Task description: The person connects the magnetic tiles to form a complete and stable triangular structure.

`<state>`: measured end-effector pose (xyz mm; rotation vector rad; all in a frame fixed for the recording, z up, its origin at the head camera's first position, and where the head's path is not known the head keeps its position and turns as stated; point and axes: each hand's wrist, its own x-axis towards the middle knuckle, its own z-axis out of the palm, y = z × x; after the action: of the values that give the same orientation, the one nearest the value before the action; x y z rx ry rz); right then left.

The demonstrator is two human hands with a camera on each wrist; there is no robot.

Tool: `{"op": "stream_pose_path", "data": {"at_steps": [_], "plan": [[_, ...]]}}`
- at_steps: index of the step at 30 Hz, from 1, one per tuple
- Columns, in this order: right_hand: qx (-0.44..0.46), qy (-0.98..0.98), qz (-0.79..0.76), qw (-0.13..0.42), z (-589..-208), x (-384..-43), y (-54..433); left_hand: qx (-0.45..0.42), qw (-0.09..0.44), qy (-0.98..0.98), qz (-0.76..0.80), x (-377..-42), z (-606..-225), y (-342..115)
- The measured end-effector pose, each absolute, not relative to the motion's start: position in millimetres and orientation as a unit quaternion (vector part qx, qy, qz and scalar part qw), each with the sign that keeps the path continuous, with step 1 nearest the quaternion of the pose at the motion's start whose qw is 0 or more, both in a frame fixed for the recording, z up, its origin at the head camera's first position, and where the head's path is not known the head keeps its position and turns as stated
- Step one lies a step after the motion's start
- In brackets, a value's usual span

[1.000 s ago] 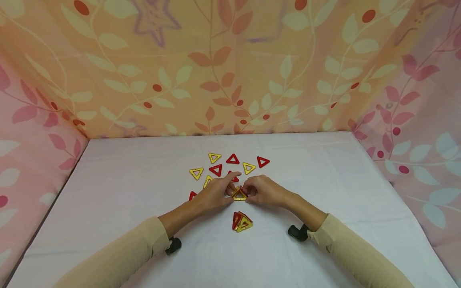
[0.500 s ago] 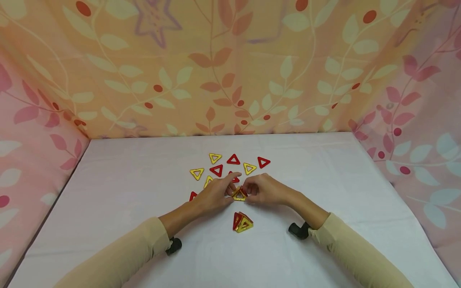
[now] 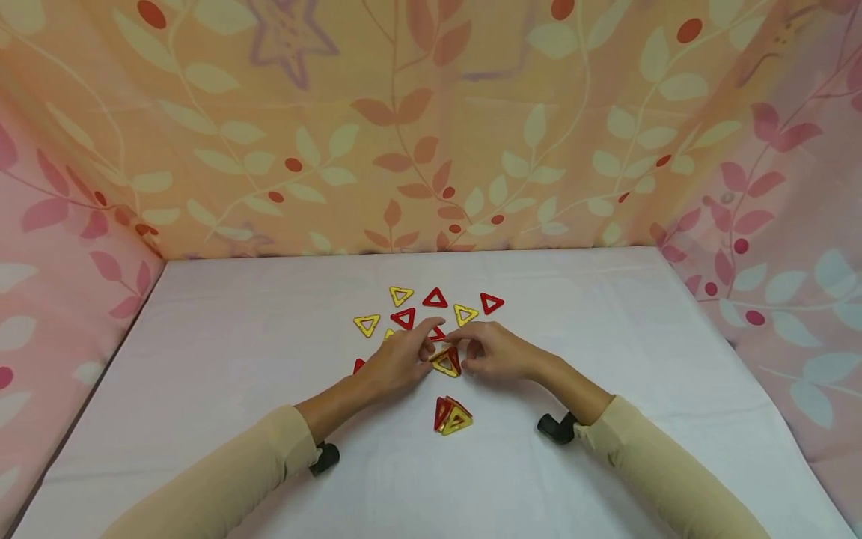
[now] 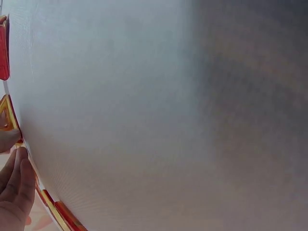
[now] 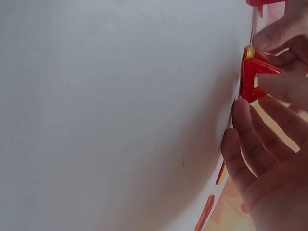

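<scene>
A small pyramid (image 3: 453,363) sits between the left hand (image 3: 396,361) and right hand (image 3: 497,350), roughly midway between the tabletop's left and right edges; likely light, stiff, easily pulled apart, best held by low corners. Open-centred triangles, red and yellow. Left thumb at one corner, pinch unclear; right fingers loosely spread

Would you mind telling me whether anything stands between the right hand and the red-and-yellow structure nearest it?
Nothing visible does; the right hand is beside the structure, with the left hand opposite.
</scene>
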<state>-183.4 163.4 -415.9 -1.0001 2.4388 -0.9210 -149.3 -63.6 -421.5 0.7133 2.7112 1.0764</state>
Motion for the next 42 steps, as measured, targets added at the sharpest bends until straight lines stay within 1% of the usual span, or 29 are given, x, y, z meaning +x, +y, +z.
{"op": "stream_pose_path", "data": {"at_steps": [6,16,22,30,34,42], "plan": [[-0.372,0.861,-0.31,0.155,-418.9,-184.3,160.9,0.23,0.057,0.898,0.37,-150.2,-422.6,-64.1],[-0.353,0.876,-0.293,0.147,-420.7,-183.1,160.9,0.238,0.072,0.878,0.409,-153.7,-428.4,-71.4],[-0.353,0.878,-0.289,0.143,-419.9,-180.7,159.2,0.233,0.065,0.873,0.423,-153.8,-428.1,-77.5],[-0.347,0.885,-0.278,0.139,-417.9,-178.7,158.9,0.212,0.035,0.875,0.434,-155.6,-414.4,-97.8],[-0.346,0.885,-0.278,0.141,-417.3,-177.9,159.1,0.222,0.024,0.874,0.432,-157.5,-412.1,-111.1],[-0.355,0.881,-0.281,0.137,-416.4,-177.3,157.6,0.21,0.043,0.883,0.419,-155.0,-411.5,-134.0]]}}
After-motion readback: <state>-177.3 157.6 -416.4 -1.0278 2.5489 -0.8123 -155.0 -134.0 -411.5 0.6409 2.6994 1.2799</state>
